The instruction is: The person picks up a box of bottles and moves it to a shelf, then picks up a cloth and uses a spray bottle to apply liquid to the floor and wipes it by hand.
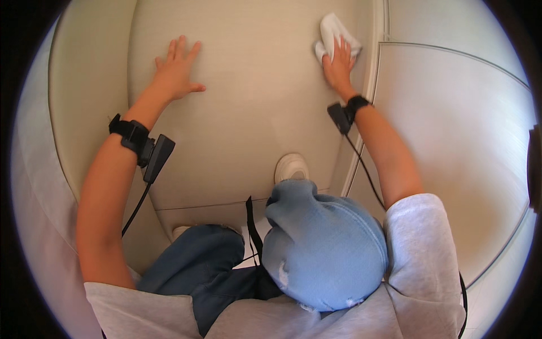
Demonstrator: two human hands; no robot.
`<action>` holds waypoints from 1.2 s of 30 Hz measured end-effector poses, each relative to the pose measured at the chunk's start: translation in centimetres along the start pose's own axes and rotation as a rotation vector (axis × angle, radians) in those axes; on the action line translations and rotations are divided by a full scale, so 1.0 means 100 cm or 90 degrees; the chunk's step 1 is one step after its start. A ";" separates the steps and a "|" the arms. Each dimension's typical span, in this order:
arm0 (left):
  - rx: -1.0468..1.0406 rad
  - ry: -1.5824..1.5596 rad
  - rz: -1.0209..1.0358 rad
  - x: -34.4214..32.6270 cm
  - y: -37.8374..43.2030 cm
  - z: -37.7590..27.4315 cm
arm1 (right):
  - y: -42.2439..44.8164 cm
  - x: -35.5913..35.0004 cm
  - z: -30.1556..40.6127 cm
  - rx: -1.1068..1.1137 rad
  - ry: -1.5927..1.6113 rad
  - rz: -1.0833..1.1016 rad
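Note:
My right hand (pixel 340 68) presses a folded white cloth (pixel 334 36) against the light beige panel surface, close to its right-hand edge strip; the fingers lie spread over the cloth. My left hand (pixel 175 74) holds nothing; its fingers are spread on or just over the same beige surface (pixel 245 84), at the left. A black strap with a small device sits on each of my forearms, the left one (pixel 142 144) and the right one (pixel 349 112), each trailing a black cable.
A beige side panel (pixel 93 84) rises at the left. To the right are pale tiled panels (pixel 440 127) with dark seams, beyond a raised edge strip (pixel 372 80). My bent knee in blue jeans (pixel 330 245) and a white shoe (pixel 292 167) are at the lower middle; a black strap (pixel 253 224) hangs between my legs.

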State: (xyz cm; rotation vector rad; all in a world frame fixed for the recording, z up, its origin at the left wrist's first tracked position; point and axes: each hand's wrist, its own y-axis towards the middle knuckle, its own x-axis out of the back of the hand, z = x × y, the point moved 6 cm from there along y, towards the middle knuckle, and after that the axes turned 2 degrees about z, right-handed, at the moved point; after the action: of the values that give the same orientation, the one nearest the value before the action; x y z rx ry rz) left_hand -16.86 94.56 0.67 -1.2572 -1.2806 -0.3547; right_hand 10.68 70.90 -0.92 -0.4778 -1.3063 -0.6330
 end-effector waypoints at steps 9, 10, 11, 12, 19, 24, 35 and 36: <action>0.048 0.154 0.100 -0.003 -0.001 -0.012 | -0.166 0.006 0.011 -0.056 -0.007 0.273; 0.037 0.156 0.103 -0.006 0.000 -0.012 | -0.163 0.007 0.012 -0.049 -0.013 0.284; 0.038 0.149 0.082 -0.006 0.000 -0.010 | -0.158 0.008 0.011 -0.061 -0.014 0.284; 0.044 0.145 0.060 -0.004 0.002 -0.006 | -0.149 0.008 0.012 -0.071 -0.021 0.313; -0.080 0.065 -0.040 -0.022 0.006 0.013 | -0.142 -0.008 0.004 -0.052 -0.092 0.363; 0.015 0.152 0.081 -0.015 -0.004 -0.006 | -0.144 -0.005 -0.002 -0.111 -0.137 0.410; 0.002 0.199 -0.031 -0.002 0.011 0.014 | -0.129 -0.011 -0.001 -0.004 -0.116 0.229; 0.040 0.247 -0.018 -0.001 0.011 0.012 | -0.128 -0.013 -0.005 -0.005 -0.114 0.210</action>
State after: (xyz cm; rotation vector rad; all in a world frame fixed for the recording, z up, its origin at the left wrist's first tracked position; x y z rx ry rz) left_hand -16.64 95.90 -0.17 -1.0552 -0.9692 -0.5454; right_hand 2.31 61.28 -2.58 -0.7515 -1.3545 -0.3252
